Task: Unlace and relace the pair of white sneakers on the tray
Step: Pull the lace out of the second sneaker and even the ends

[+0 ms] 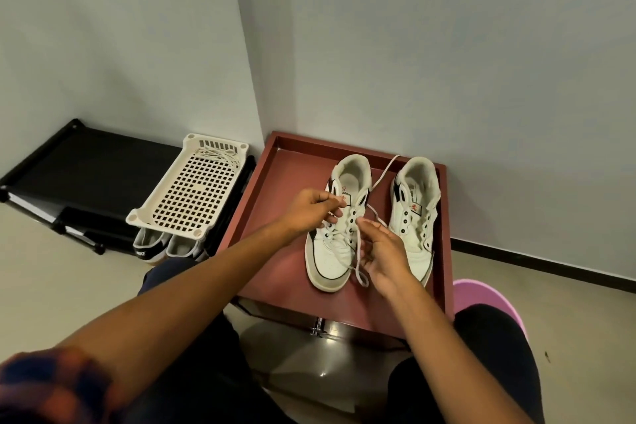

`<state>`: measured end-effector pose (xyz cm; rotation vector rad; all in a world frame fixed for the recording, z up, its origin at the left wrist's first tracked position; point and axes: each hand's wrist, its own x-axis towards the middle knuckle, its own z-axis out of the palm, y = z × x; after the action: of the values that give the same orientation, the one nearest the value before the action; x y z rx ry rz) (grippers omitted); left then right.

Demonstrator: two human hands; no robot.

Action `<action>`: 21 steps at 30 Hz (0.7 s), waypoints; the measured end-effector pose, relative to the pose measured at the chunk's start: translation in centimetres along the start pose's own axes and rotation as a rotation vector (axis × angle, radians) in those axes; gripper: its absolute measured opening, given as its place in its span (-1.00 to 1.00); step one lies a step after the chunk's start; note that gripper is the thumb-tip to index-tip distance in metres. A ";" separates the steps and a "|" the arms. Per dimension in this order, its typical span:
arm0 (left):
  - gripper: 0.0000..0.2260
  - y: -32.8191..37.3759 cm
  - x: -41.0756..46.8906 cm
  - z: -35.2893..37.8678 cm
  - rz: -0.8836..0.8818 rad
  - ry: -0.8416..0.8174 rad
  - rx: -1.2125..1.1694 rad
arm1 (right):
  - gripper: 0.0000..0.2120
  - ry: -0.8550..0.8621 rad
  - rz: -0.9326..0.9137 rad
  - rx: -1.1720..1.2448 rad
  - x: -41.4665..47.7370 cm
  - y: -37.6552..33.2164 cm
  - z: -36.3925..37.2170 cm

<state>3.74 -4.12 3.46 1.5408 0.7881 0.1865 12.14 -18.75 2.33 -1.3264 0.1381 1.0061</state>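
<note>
Two white sneakers stand side by side on a dark red tray (275, 189), toes toward me. The left sneaker (332, 258) has a white lace (358, 253) threaded through its lower eyelets. My left hand (311, 212) pinches one end of that lace beside the shoe's tongue. My right hand (382, 255) holds the other run of the lace, which loops down past the toe; a further length trails toward the tray's back. The right sneaker (414, 217) shows bare eyelets with no lace visible in them.
A white perforated plastic basket (192, 189) with a loose white lace (216, 155) in it rests on a black shoe rack (86, 169) at the left. Grey sneakers (151, 246) sit under it. A pink object (481, 293) lies by my right knee. Walls stand close behind the tray.
</note>
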 end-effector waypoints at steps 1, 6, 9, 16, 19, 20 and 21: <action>-0.80 0.0 -0.3 -0.3 -0.024 -0.033 -0.026 | -0.94 -0.001 0.007 0.031 0.3 0.5 0.6; -0.79 -1.3 -1.0 -1.1 -0.046 -0.068 -0.067 | -0.92 -0.033 0.009 0.122 1.2 2.8 4.6; -0.76 -2.0 -1.4 -2.1 -0.043 0.003 -0.104 | -0.87 -0.010 -0.028 0.039 1.3 4.1 6.1; -0.79 -2.7 -1.2 -3.7 0.081 0.232 0.027 | -0.86 0.131 -0.244 -0.285 1.7 2.6 4.5; -0.72 -2.3 -0.9 -3.4 0.189 0.203 0.351 | -0.91 0.335 -0.430 -0.584 1.8 0.8 2.4; -0.67 -2.1 -0.8 -2.9 0.216 0.166 0.438 | -0.86 0.366 -0.443 -0.662 2.0 0.3 2.0; -0.64 -1.9 -0.7 -2.3 0.233 0.134 0.501 | -0.79 0.371 -0.450 -0.744 2.2 -0.2 1.7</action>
<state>1.22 -2.74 2.27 2.1142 0.7959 0.2801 12.87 -16.16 1.64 -2.0999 -0.2764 0.4135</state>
